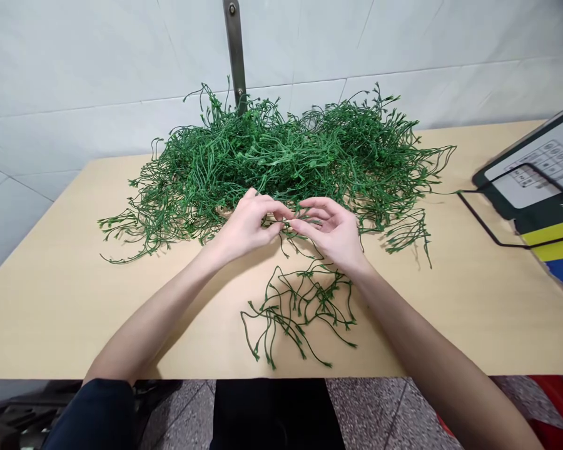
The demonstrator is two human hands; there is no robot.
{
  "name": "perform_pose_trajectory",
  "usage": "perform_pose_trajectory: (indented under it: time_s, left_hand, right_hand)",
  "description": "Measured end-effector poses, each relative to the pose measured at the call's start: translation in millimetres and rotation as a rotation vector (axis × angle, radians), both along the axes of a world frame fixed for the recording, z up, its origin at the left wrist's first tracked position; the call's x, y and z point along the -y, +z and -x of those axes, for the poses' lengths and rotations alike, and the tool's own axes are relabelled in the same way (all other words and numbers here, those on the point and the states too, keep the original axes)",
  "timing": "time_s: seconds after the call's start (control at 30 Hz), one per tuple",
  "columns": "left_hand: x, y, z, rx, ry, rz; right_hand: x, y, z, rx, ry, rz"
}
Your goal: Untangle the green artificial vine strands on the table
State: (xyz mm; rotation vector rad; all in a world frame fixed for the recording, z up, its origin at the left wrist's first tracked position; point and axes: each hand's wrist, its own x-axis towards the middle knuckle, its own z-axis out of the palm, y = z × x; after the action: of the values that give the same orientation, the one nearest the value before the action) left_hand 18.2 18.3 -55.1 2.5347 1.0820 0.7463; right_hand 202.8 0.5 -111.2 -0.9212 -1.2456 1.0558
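1. Here we are at the pinch: the left hand (251, 225) has thumb and forefinger closed on thin green strands (285, 224), just in front of the big heap; if that hold is too light, a slick strand could slide right out
2. The right hand (335, 234) comes in tip to tip with it, forefinger standing apart from the thumb, other fingers curled; whether it truly grips a strand I cannot tell, and a half-made hold could let one end spring away
3. Behind them looms the green heap (272, 150), a dense tangle along the wall side of the table (37, 269); forked tips look ready to hook each other, so one sharp tug could drag a whole clump forward
4. Watch the small pile (304, 306) between the forearms, its lowest strands near the table's front edge; a careless sleeve or wrist could sweep some to the floor
5. The right wrist sits just beside that pile's upper strands, and lowering it could snag them
6. Out on the right, a black loop (478, 219) stands near stray heap ends; a wide pull that way could catch there
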Motion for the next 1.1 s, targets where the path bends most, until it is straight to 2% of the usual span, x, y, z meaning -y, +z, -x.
perform_pose_trajectory:
  time_s: [0.1, 0.27, 0.37, 0.5, 0.63, 0.73, 0.87, 1.1]
  left_hand:
    - [-1, -2.7, -1, 0.024, 0.057, 0.012]
    - [-2, -6.2, -1, 0.057, 0.157, 0.006]
    - [-4, -5.9, 0, 0.122, 0.179, 0.002]
    - [-5, -4.1, 1, 0.204, 0.191, 0.088]
    - [-2, -2.6, 0, 0.137, 0.205, 0.081]
    - [0, -1.2, 0, 0.077, 0.156, 0.015]
    - [1, 2.2, 1, 0.019, 0.022, -0.062]
    - [0, 3.5, 3, -0.032, -0.037, -0.088]
  right_hand:
    - [1, 0.3, 1, 0.009, -0.083, -0.028]
    - [0, 5.5, -3, -0.052, -0.131, -0.061]
    - [-2, 4.9, -6, -0.089, -0.183, -0.055]
    - [-10, -2.0, -11, -0.148, -0.231, -0.059]
    - [-14, -5.3, -13, -0.144, -0.268, -0.102]
    - [-11, -2.2, -13, -0.06, -0.24, -0.162]
    - [-6, 3.5, -16, 0.062, -0.138, -0.207]
    - [-3, 7.8, -17, 0.12, 0.004, -0.067]
